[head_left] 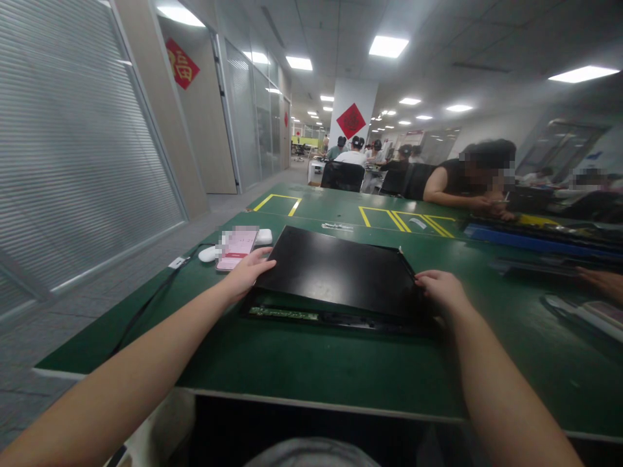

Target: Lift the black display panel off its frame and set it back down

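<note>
I see two bare forearms, no sleeves, watch or rings; the left hand [246,272] (at ten o'clock) and right hand [440,290] wear no gloves.

Black glossy panel [335,269]; green circuit strip [283,313] along near edge. Dark green table [302,363], yellow outlined rectangles [403,219] at far side. Phone [237,248] pink and white with red bar. White mouse [208,254]. Red diamond sign [351,120] on white pillar [354,91].
</note>
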The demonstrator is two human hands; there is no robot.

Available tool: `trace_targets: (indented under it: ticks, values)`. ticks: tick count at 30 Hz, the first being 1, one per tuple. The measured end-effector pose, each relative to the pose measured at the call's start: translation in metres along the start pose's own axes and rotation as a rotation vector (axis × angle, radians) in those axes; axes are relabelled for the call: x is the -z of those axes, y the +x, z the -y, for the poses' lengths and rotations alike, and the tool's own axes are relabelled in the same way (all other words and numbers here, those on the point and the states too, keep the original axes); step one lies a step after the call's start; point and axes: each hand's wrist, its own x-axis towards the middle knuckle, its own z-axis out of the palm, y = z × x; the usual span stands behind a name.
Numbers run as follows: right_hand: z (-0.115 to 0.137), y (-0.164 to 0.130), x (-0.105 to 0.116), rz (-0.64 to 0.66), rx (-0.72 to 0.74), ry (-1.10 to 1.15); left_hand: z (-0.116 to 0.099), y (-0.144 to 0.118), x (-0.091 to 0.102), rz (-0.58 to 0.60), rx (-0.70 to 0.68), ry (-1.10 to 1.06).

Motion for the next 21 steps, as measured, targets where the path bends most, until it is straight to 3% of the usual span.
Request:
trace_targets:
  ticks: [11,16,21]
  values:
    - [0.002,-0.003,-0.001,0.001,-0.008,0.017,0.005,0.008,0.007,0.016,-0.094,0.047]
    - [0.001,-0.002,-0.002,0.000,0.003,0.009,0.008,0.012,0.013,-0.074,-0.151,0.226]
    - [-0.005,0.004,-0.005,-0.001,-0.014,0.087,0.011,0.014,0.016,-0.127,-0.124,0.302]
